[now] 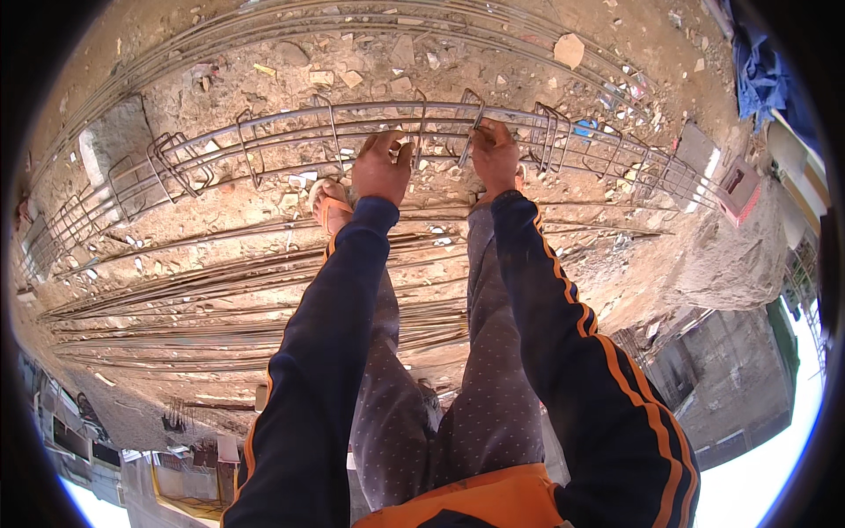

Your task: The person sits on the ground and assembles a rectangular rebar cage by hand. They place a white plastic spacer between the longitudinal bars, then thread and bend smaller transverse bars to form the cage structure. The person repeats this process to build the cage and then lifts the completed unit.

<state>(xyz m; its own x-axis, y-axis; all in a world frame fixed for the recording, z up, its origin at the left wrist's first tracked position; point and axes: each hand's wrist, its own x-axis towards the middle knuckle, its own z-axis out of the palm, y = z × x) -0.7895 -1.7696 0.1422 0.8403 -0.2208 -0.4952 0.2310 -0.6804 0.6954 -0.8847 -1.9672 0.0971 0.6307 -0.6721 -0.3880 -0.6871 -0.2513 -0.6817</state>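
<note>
A long rebar cage (290, 131) of straight steel bars and square wire stirrups stretches across the ground in front of me. My left hand (383, 167) is closed with curled fingers over the cage's bars, close beside an upright stirrup (420, 128). Farther right, my right hand (495, 158) pinches at another stirrup (466, 132), which leans slightly. The fingertips of both hands are partly hidden behind knuckles and bars. More stirrups (547, 141) stand bunched to the right of my right hand, and another bunch (172, 163) sits toward the left end.
Under the cage's left part is a grey concrete block (117, 145); a pinkish block (738, 189) is at its right end. Loose rebar (220, 290) lies around my legs, and more bars run beyond the cage. Stones and rubble litter the dirt. Blue cloth (764, 75) hangs far right.
</note>
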